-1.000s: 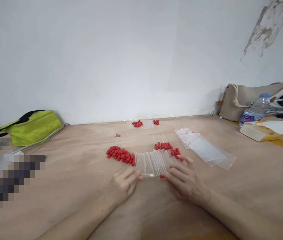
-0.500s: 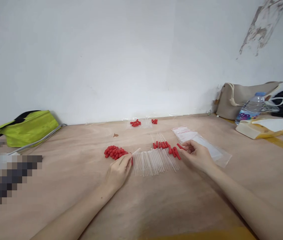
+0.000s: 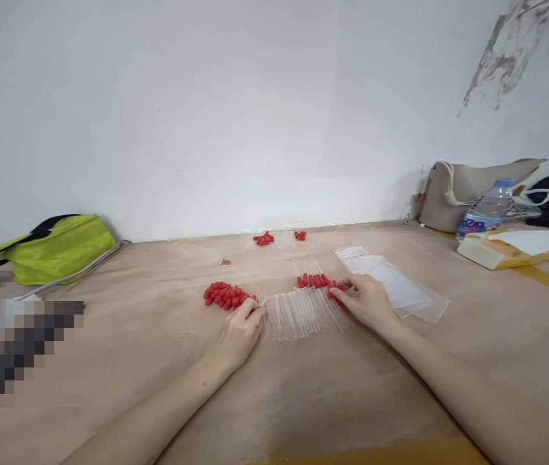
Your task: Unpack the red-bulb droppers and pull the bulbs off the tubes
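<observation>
A row of clear glass tubes [image 3: 301, 313] lies side by side on the tan table [image 3: 303, 400]. A heap of red rubber caps [image 3: 225, 295] sits at the row's left end, and more red-capped tubes [image 3: 317, 281] lie at its right end. My left hand [image 3: 238, 329] rests at the left end of the row, fingers pinched on a tube next to the red heap. My right hand [image 3: 366, 299] is at the right end, fingers closed on a red cap.
Clear zip bags [image 3: 391, 284] lie right of my right hand. A few more red caps on plastic [image 3: 267, 239] sit by the wall. A green bag [image 3: 49, 248] is far left; a beige bag [image 3: 473, 190], water bottle [image 3: 485, 210] and paper package [image 3: 511, 248] are far right.
Both hands moved from the near edge of the tube row out to its two ends. The right hand took hold of a red cap and came back to the row.
</observation>
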Tool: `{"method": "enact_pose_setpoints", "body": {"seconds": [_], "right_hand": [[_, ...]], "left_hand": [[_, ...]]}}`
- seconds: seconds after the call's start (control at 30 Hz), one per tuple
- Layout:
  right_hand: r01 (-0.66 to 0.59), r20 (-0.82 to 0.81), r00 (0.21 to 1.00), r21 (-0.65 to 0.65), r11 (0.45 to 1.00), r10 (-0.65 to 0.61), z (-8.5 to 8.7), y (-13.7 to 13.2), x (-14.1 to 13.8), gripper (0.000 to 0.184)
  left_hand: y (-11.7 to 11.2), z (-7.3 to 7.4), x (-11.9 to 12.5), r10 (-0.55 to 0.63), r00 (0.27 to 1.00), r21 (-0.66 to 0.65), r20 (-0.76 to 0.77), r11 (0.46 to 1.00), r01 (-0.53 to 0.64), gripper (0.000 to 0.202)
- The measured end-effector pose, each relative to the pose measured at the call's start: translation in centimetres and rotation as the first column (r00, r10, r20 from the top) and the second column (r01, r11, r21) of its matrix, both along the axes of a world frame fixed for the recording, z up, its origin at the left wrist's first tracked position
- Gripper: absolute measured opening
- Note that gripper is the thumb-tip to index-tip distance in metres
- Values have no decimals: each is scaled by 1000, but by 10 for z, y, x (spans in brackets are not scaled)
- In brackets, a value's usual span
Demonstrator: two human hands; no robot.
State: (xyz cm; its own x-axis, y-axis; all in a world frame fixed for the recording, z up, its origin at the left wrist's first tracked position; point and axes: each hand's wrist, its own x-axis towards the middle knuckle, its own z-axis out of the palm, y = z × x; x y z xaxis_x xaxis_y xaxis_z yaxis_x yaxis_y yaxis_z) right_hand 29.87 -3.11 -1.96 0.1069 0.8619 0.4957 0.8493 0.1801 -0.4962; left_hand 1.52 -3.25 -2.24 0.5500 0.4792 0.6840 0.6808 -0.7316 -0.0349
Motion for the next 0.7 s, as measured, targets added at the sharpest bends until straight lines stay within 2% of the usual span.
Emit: {"method": "enact_pose_setpoints", "body": {"seconds": [0.13,0.27,0.4,0.53,0.63,0.7], "right_hand": [[6,32,999,25,1000,-7,0,0,1,26],[32,33,999,57,998,-34,-1,0,1,24],[5,37,999,36,999,-6,0,-4,-2,23],[7,37,999,-40,999,-6,7,-2,-2,22],[75,52,996,-134,988,-68,15,12,0,21],[137,57,990,-242,961,-127,19,24,1,24]], "left_hand": [[-8,5,5,-48,995,-172,91,983,63,16],[-15,12,9,-48,990,-337,133,937,91,21],[-17,16,9,-57,992,-416,116,904,100,26],[-15,17,7,-63,992,-441,113,891,107,26],[-15,15,7,-69,991,-451,118,885,115,25],[-16,14,7,-62,990,-462,127,879,115,26]]}}
